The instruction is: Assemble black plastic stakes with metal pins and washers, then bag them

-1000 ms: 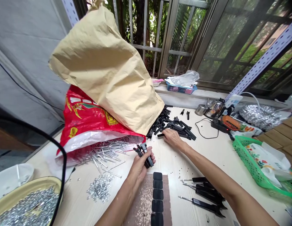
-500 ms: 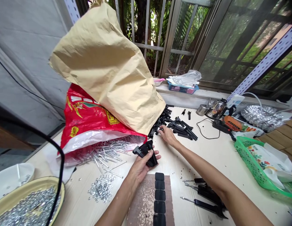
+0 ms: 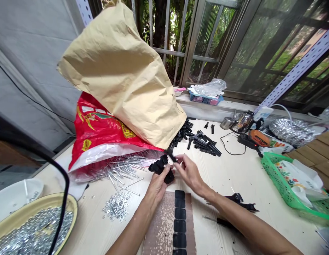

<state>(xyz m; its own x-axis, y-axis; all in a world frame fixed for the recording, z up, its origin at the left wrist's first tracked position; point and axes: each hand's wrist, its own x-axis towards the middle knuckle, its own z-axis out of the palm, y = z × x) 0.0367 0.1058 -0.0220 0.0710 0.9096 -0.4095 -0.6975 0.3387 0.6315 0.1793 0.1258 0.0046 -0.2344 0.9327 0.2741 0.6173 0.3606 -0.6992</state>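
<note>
Several black plastic parts are bunched in my left hand, thumb across them, above the far end of a brown board. My right hand is closed, pinching one black plastic part beside that bunch. Along the board's right side runs a row of black squarish pads. Beyond my hands lies a pile of loose black parts, partly under a tan paper sack. Below my right forearm are black-handled pieces with metal rods, partly hidden by the arm.
Long metal pins spill from a red bag at the left. Small metal washers lie in a heap near a yellow-rimmed bowl. At the right stand a green basket and an orange-and-black device. A black cable hangs at the left.
My right hand has come back from the pile toward my left hand, bringing a black plastic part. My left hand has stayed near the same spot, still holding its bunch.
</note>
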